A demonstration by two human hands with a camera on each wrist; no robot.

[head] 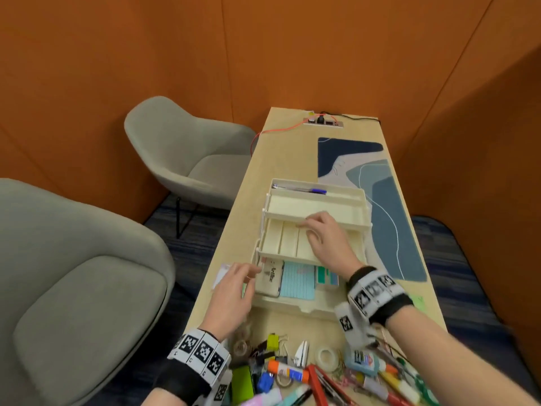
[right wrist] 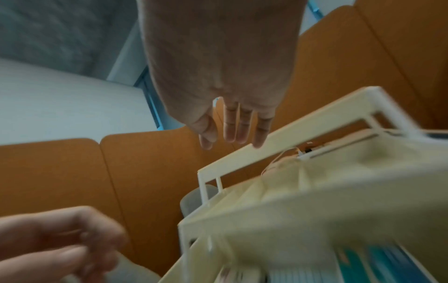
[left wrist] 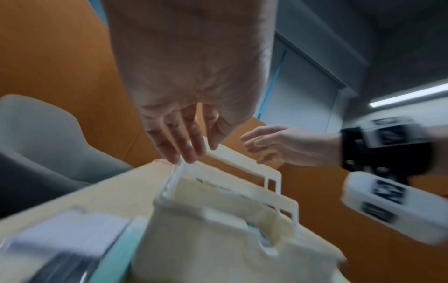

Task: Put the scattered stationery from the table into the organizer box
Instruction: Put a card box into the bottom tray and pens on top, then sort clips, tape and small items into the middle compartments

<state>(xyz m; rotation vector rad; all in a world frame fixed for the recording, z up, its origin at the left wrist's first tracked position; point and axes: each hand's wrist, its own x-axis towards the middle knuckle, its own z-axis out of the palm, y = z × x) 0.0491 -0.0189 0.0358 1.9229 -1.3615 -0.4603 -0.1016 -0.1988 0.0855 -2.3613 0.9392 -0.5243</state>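
A cream tiered organizer box [head: 292, 205] stands fanned open mid-table. Its top tray holds a blue pen [head: 304, 189]. The bottom tray holds an Artline box [head: 270, 276], a blue grid notepad [head: 297, 281] and teal sticky notes [head: 326, 276]. My right hand [head: 319, 230] hovers over the divided middle tray, its straight fingers [right wrist: 261, 134] touching the upper tray's rim [right wrist: 290, 134]. My left hand [head: 240, 276] is at the box's left side, its relaxed fingers [left wrist: 184, 145] touching the frame [left wrist: 242, 162]. Neither hand holds anything. Scattered stationery lies near me: a glue stick [head: 288, 370], a tape roll [head: 328, 358], a glue bottle [head: 363, 361].
Two grey chairs [head: 187, 159] stand left of the narrow table. A blue patterned mat [head: 392, 218] lies right of the box. A power strip [head: 322, 122] with an orange cable sits at the far end. A white card [head: 222, 273] lies by my left hand.
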